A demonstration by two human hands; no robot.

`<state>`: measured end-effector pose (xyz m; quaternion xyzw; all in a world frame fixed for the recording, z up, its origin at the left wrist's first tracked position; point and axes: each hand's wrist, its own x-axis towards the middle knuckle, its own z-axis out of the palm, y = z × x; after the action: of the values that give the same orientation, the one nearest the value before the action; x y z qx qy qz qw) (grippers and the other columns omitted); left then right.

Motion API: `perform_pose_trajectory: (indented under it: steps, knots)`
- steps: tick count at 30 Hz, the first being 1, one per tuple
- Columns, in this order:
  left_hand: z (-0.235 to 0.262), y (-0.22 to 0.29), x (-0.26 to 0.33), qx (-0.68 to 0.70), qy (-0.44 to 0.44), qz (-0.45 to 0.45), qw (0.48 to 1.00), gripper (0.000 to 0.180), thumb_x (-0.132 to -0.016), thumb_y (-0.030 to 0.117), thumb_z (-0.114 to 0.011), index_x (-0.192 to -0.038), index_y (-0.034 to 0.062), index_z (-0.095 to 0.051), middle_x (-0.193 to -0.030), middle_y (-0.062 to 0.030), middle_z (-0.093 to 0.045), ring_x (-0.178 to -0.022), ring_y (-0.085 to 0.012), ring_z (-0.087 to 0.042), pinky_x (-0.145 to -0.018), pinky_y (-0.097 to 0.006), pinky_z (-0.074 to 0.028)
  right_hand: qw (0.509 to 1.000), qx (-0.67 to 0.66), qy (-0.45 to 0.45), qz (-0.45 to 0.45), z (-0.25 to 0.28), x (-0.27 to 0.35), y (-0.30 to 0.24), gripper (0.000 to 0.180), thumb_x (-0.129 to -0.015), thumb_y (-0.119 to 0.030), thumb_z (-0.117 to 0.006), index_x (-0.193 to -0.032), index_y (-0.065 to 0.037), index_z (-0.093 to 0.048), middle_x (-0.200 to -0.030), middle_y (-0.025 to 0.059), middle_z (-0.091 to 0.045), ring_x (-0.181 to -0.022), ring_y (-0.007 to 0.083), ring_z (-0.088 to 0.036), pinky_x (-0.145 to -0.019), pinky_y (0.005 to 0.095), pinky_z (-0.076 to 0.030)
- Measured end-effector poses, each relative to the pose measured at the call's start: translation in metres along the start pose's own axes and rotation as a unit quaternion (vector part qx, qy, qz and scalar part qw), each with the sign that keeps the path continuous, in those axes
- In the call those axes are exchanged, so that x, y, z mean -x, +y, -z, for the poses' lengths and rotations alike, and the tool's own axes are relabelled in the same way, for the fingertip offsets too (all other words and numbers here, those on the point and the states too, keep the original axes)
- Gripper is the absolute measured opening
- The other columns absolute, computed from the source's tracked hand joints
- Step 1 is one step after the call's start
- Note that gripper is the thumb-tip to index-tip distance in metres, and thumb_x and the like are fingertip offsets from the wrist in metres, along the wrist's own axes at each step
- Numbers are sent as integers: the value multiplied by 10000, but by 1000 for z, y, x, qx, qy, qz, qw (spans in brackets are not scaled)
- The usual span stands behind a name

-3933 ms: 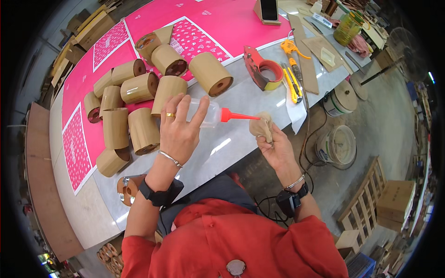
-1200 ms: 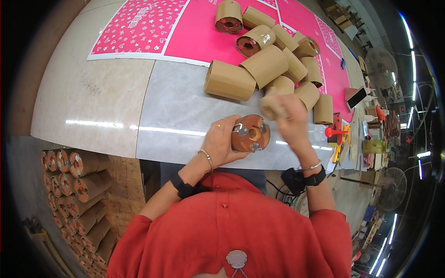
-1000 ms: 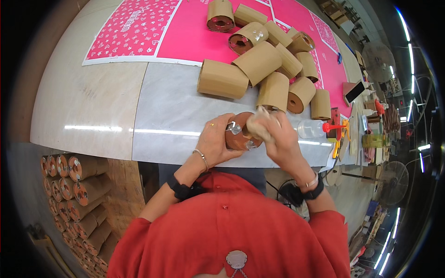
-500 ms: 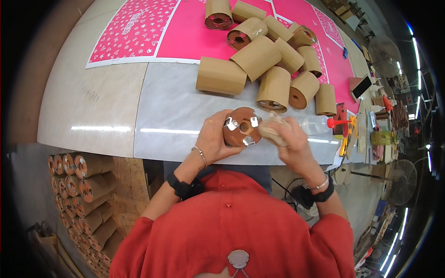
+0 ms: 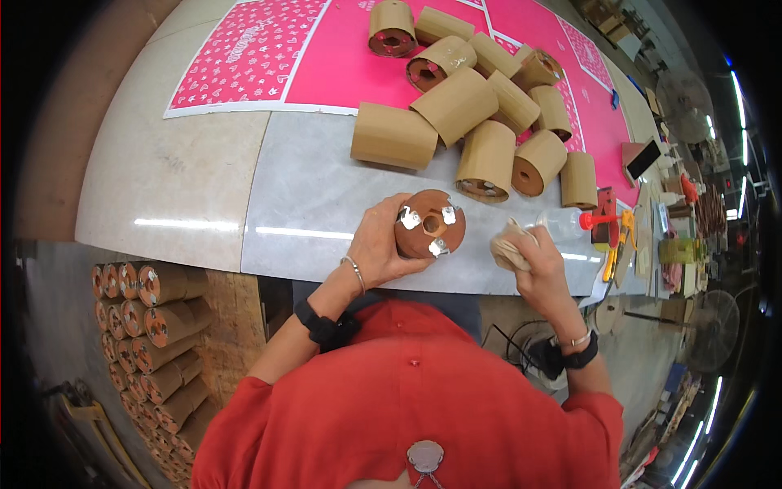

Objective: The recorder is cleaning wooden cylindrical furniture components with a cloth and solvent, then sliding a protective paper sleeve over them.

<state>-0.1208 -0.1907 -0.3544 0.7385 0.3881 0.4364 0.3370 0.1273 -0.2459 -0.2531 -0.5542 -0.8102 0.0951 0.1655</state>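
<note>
Left hand (image 5: 381,244) grips brown cylinder (image 5: 419,235) near the table's (image 5: 314,183) front edge; right hand (image 5: 544,269) clutches wadded cloth (image 5: 509,248), clear of it. Judged risks: cloth snagging on silvery tabs (image 5: 438,247) if dragged across; knuckles knocking the adjacent bottle (image 5: 560,222).

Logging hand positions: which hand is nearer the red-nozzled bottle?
Right: the right hand is close by the bottle, on its near-left side; the left hand is farther left.
</note>
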Motion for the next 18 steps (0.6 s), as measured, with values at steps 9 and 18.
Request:
perform_pose_trajectory:
  steps: [9, 18]
  knots:
    - [22, 23, -2, -116, -68, 49, 990, 801, -566, 358, -816, -1191, 17, -449, -1071, -188, -535, -938, -388, -552, -823, -420, -463, 976, -167, 128, -60, -9, -13, -11, 294, -774, 0, -667, -1061, -32, -610, -870, 122, -557, -784, 278, -561, -691, 325, -460]
    - [36, 24, -2, -173, -65, 130, 974, 911, -562, 398, -847, -1256, -6, -416, -1103, -182, -532, -1014, -343, -552, -842, -400, -471, 964, -214, 160, 0, -64, -51, -13, 331, -772, -26, -654, -1098, -48, -598, -890, 140, -539, -785, 308, -556, -686, 358, -466]
